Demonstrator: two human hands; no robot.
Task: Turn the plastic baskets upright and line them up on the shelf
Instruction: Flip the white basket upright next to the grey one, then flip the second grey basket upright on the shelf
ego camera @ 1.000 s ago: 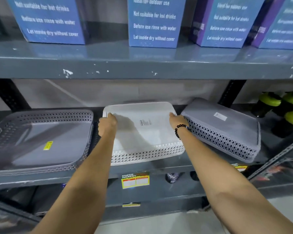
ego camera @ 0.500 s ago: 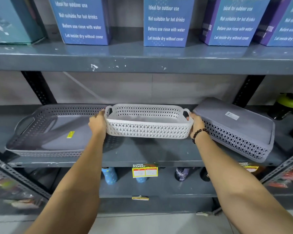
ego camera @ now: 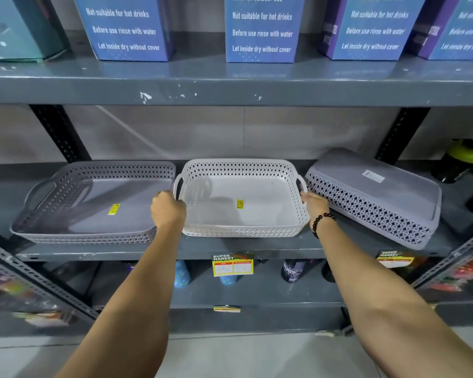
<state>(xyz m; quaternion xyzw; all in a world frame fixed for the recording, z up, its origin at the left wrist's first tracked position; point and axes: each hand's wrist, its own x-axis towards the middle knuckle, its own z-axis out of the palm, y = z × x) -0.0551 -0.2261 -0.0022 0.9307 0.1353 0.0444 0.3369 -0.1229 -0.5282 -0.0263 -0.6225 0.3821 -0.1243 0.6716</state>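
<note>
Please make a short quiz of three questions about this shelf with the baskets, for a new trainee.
1. True or false: the white basket is upside down.
2. Which basket is not upright? A) left grey basket B) right grey basket C) white basket
3. What does the right hand wear at the wrist?

Key
1. False: its opening faces up, with the left hand and right hand on its two sides.
2. B
3. A bracelet of dark beads.
</note>
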